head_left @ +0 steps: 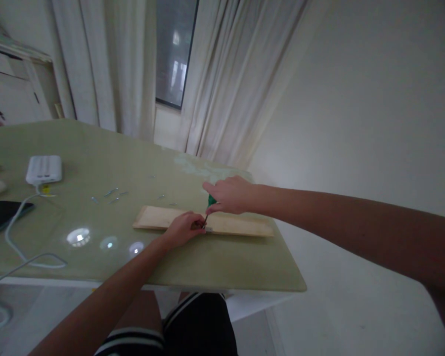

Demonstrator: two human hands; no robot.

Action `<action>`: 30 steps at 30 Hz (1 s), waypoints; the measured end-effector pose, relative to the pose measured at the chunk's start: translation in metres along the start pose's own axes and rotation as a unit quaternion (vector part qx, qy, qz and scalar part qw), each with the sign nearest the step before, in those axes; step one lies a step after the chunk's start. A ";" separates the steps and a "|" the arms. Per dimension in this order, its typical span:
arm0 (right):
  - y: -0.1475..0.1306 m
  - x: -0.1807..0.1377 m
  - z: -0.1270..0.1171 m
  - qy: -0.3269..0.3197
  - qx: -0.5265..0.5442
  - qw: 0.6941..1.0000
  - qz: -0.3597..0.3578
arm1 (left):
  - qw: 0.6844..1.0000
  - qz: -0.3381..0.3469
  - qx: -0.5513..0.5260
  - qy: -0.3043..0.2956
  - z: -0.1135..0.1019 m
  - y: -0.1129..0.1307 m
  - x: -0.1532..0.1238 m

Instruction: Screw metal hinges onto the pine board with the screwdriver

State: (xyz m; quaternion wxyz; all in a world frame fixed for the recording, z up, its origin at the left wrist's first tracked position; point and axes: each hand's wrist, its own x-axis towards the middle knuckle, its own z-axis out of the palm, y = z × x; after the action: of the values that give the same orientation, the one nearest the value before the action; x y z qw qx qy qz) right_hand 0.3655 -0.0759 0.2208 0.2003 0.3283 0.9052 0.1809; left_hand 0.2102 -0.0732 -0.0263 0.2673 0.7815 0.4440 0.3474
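A long pale wooden board (241, 226) lies flat on the green table (141, 163) near its right corner. My right hand (230, 195) is closed round a green-handled screwdriver (210, 200), whose thin shaft slants down to the board. My left hand (183, 228) rests on the board's near edge, fingers pinched at the screwdriver tip beside a small metal piece (208, 229). What the fingers pinch is too small to name.
Several loose screws (111, 194) lie on the table behind the board. At the left sit a white power bank (43, 169) with a white cable (18, 247) and a dark phone (0, 215). Curtains and a window stand behind. The table edge runs close to my knees.
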 end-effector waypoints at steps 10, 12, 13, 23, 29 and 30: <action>-0.004 0.014 -0.005 -0.020 -0.012 0.999 -0.022 | 1.000 0.000 -0.004 -0.002 0.005 -0.008 0.002; -0.008 0.015 -0.006 -0.031 -0.020 0.999 -0.013 | 1.000 0.001 -0.003 -0.001 0.005 -0.008 0.002; -0.008 0.015 -0.008 -0.032 -0.030 0.998 -0.032 | 1.000 0.002 -0.003 -0.002 0.004 -0.008 0.002; -0.004 0.019 -0.003 -0.020 -0.047 0.998 -0.031 | 1.000 -0.002 -0.007 -0.004 0.005 -0.008 0.002; 0.012 0.012 0.006 -0.031 -0.029 0.998 -0.048 | 1.000 -0.004 0.001 -0.001 0.004 -0.006 0.002; 0.017 0.010 0.004 -0.029 -0.058 0.991 -0.116 | 1.000 -0.005 0.002 -0.001 0.004 -0.005 0.002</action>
State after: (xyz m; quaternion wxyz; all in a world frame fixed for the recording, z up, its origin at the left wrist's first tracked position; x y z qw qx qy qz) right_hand 0.3691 -0.0560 0.2224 0.2652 0.2144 0.9187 0.1992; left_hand 0.2111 -0.0696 -0.0318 0.2679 0.7802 0.4479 0.3448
